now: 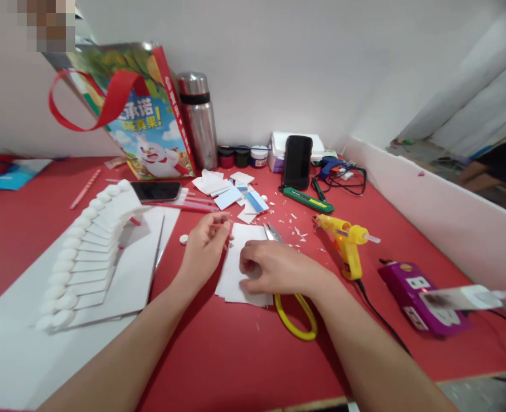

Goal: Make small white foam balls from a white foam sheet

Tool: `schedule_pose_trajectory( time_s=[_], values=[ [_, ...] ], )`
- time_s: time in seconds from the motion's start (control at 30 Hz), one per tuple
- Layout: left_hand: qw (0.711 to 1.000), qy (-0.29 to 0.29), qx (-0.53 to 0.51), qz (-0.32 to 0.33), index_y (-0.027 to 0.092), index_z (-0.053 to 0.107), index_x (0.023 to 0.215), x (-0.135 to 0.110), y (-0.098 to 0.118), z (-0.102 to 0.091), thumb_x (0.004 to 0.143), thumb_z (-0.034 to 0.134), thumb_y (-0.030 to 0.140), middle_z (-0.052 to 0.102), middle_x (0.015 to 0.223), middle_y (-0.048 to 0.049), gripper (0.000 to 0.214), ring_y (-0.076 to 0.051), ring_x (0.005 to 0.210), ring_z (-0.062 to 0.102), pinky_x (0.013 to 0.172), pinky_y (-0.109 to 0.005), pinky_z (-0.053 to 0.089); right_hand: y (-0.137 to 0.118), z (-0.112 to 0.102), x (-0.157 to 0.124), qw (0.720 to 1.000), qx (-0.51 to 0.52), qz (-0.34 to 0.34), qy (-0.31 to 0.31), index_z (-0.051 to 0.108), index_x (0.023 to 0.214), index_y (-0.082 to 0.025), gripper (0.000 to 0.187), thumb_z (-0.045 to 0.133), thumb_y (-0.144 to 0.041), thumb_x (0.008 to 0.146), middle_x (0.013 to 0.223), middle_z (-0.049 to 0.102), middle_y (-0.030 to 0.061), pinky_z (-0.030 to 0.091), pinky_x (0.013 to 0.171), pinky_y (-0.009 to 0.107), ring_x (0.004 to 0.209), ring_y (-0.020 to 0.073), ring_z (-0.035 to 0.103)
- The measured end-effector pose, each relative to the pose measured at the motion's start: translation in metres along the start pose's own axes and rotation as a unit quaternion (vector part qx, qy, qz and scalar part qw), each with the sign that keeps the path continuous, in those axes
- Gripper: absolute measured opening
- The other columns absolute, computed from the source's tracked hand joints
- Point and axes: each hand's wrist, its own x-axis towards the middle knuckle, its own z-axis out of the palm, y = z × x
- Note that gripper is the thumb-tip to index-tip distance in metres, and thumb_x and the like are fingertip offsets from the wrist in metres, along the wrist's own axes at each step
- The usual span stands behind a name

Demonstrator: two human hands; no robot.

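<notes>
My left hand (205,245) is at the left edge of a small stack of white paper (246,233), its thumb and fingers pinched together. Whatever is between them is too small to make out. Over the same stack, my right hand (272,266) is closed with its fingers curled down, their tips partly hidden. Beneath that hand lie yellow-handled scissors (298,333), blades pointing away. A white disc (184,240) rests just left of my left hand. Farther left stands a curved, stepped white model (94,252) with round white discs along its edge, on a white board (139,274).
Cut card pieces (229,197) and white scraps lie beyond my hands. To the right are a yellow glue gun (342,234), a green cutter (308,200) and a purple power strip (419,297). A flask (198,120), a gift bag (150,126) and a phone (298,163) stand behind.
</notes>
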Motion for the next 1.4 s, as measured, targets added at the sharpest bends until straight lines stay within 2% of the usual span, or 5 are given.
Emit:
schedule_pose_trajectory(
  time_s=[0.63,0.9,1.03,1.23,1.4],
  values=[
    [0.996,-0.071,-0.03,0.033,0.018,0.073,0.1,0.002,-0.001,-0.004,0.091,0.063,0.045,0.076,0.096,-0.0079,0.031,-0.022,0.092,0.07,0.084,-0.032,0.053,0.02,-0.009,-0.001,0.97,0.23,-0.019,0.076,0.067,0.073,-0.017,0.01,0.058,-0.013,0.073,0.074,0.064,-0.0009,0.042,0.065,0.024,0.068,0.0118,0.056],
    [0.986,-0.156,-0.057,-0.013,0.018,0.077,0.09,-0.004,-0.004,-0.005,0.076,0.081,0.041,0.077,0.09,-0.0062,0.027,-0.022,0.082,0.07,0.074,-0.03,0.054,0.025,-0.023,-0.002,0.677,0.665,0.104,0.298,0.06,0.076,-0.021,0.017,0.071,-0.032,0.067,0.066,0.062,-0.0005,0.05,0.06,0.03,0.062,0.0179,0.06],
    [0.967,-0.128,-0.212,-0.056,0.018,0.076,0.091,-0.001,-0.005,-0.006,0.073,0.085,0.031,0.078,0.085,-0.005,0.023,-0.019,0.076,0.071,0.075,-0.03,0.056,0.023,-0.024,0.003,0.609,0.737,0.114,0.271,0.065,0.084,-0.021,0.024,0.068,-0.044,0.075,0.084,0.074,0.0071,0.058,0.074,0.038,0.086,0.027,0.07],
    [0.957,-0.108,-0.256,-0.082,0.018,0.075,0.091,0.003,-0.002,-0.01,0.073,0.086,0.027,0.078,0.085,-0.0039,0.023,-0.014,0.073,0.071,0.072,-0.024,0.056,0.025,-0.028,-0.001,0.651,0.719,0.134,0.204,0.069,0.089,-0.019,0.061,0.053,-0.077,0.08,0.087,0.075,0.0101,0.059,0.075,0.039,0.083,0.026,0.072],
    [0.962,-0.107,-0.237,-0.079,0.017,0.072,0.093,0.003,-0.003,-0.01,0.075,0.084,0.03,0.076,0.082,-0.0039,0.025,-0.015,0.07,0.07,0.068,-0.025,0.055,0.022,-0.02,-0.001,0.727,0.651,0.144,0.163,0.071,0.091,-0.017,0.038,0.083,-0.046,0.07,0.08,0.072,0.0034,0.052,0.058,0.025,0.064,0.0146,0.065]
  ],
)
